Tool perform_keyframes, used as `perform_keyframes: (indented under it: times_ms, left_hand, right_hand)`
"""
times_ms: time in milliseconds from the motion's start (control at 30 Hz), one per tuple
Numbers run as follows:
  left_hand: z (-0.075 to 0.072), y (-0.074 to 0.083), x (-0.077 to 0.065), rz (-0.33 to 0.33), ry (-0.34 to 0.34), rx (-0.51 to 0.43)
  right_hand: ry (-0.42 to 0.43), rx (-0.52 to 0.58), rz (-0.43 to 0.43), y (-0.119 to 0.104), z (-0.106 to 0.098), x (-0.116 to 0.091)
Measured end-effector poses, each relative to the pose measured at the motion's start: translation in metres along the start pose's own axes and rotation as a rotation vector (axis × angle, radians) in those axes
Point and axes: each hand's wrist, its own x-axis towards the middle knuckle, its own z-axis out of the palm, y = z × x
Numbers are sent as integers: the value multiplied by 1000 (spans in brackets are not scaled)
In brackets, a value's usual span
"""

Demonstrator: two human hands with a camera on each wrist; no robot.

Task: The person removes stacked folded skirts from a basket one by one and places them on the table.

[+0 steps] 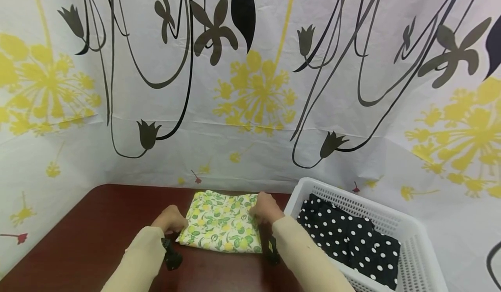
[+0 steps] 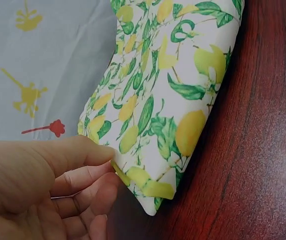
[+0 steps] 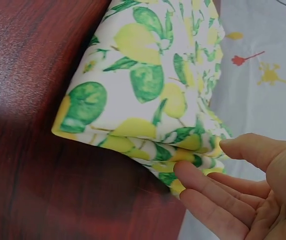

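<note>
A folded lemon-print cloth point(image 1: 222, 222), white with yellow lemons and green leaves, lies on the dark red-brown table. My left hand point(image 1: 171, 219) pinches its left edge; in the left wrist view the thumb point(image 2: 95, 154) lies over the fabric and the fingers curl beneath. At the opposite edge is my right hand point(image 1: 267, 208). The right wrist view shows its thumb point(image 3: 242, 149) and forefinger point(image 3: 195, 176) on either side of the stacked fold layers, fingertips right at the fabric. Several layers show along that side.
A white plastic basket point(image 1: 362, 195) stands to the right, close to my right forearm. Inside it lies a black cloth with white dots point(image 1: 348, 240). Behind the wood-grain table point(image 1: 129, 209) hangs a white sheet point(image 1: 242, 161) printed with flowers.
</note>
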Motion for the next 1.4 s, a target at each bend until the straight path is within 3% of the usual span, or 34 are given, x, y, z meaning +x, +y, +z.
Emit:
perform_keyframes:
  times_ms: [267,467,600,867,1233,1400]
  left_hand:
    - [-2,13,0,-8,28,25]
    - [-4,33,4,-5,77,60]
    - [-1,51,8,44,67,10]
    - [7,92,1,246,12,-71]
    - [27,135,-5,289,-31,-71]
    - [42,153,-2,316,-68,-77]
  right_hand:
    - [-28,-50,-6,-2,-19,-5]
    - [-28,-96,-76,-4,-40,-14]
    - [-30,-115,-97,-5,-52,-18]
    - [13,-94,-95,-1,-77,-27]
    - [49,-31,5,29,-108,-39]
    - [69,-31,22,45,-121,-48]
